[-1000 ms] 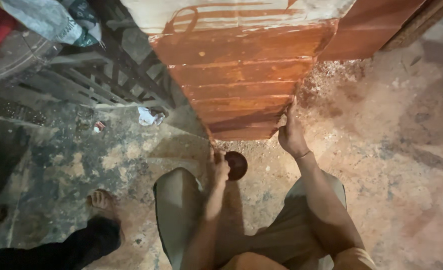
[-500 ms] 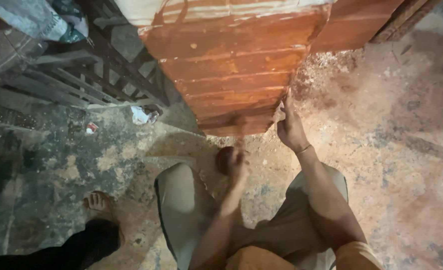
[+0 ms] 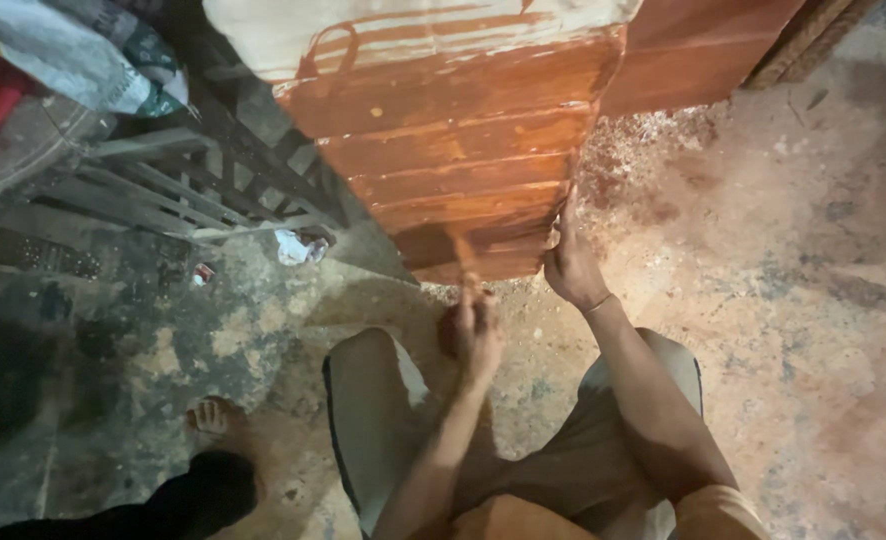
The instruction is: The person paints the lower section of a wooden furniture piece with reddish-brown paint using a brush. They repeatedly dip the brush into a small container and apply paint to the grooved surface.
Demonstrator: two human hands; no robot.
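Most of the wooden panel [image 3: 463,150] looks stained reddish-brown already — only the pale strip at 12 o'clock remains bare. Left hand [image 3: 478,330] has its grip closed on a thin brush [image 3: 463,255] at the lower edge; right hand [image 3: 568,265] rests open against the panel's corner.

Open concrete floor [image 3: 793,300] lies right of the stained wooden panel [image 3: 453,160]; to the left, a metal grille [image 3: 213,190] and another person's bare foot [image 3: 208,418] crowd passage.

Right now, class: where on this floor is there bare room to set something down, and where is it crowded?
Bare floor lies right of the right hand and the reddish wooden panel. A smaller patch sits between the metal grille and another person's bare foot. Crowded: under the panel's lower edge, where the left hand holds a brush.
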